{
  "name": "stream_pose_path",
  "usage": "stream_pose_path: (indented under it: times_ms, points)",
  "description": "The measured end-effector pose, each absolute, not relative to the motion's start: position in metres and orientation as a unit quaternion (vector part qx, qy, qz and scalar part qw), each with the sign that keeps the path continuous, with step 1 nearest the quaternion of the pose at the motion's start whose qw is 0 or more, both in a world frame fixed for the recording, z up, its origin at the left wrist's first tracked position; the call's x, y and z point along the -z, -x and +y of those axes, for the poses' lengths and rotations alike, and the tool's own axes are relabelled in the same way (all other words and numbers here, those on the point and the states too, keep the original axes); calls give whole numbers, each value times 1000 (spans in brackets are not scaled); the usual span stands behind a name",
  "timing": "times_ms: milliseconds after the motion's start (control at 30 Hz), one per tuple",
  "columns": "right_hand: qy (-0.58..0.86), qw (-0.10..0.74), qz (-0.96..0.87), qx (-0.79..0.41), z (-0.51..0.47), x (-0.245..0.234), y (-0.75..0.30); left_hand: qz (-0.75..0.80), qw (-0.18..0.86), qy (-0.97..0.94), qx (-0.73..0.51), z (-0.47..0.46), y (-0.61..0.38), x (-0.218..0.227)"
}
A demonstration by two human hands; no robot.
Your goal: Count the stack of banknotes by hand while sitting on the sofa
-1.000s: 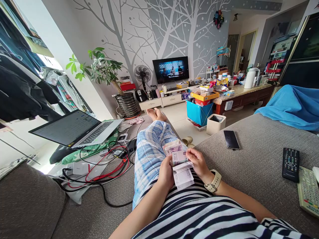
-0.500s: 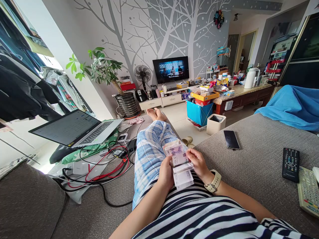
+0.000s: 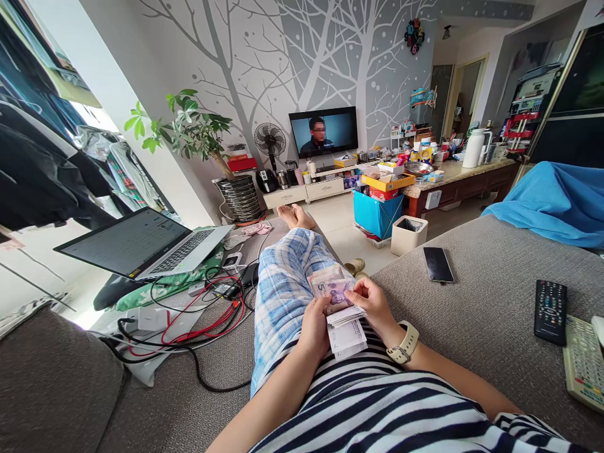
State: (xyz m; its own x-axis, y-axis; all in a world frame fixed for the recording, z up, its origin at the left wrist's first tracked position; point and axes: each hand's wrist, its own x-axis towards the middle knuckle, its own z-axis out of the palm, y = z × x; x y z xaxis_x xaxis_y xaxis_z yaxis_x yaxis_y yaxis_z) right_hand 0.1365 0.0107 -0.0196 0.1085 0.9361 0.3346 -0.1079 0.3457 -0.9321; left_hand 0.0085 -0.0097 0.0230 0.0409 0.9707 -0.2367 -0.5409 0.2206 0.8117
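A stack of banknotes rests on my lap, over blue plaid trousers and a striped shirt. My left hand grips the stack from its left side, thumb across the notes. My right hand, with a cream watch on the wrist, pinches the top purple note at its right edge and lifts it off the stack. White folded notes hang below the fingers, over my shirt.
A black phone and two remote controls lie on the grey sofa to my right. An open laptop and tangled red and black cables sit to my left. A blue blanket lies beyond; a television plays ahead.
My right hand has drawn the top note up and toward the middle of the stack. The left hand has stayed put. The television picture has changed.
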Motion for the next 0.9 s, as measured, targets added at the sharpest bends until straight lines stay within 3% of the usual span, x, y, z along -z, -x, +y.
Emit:
stream_pose_path:
  times_ms: [367, 900]
  points:
    - [405, 622, -554, -377, 11, 19, -138, 383, 709, -224, -548, -5, -9, -21]
    - [364, 630, -562, -393, 4, 10, -138, 390, 685, -229, -571, -3, -9, -21]
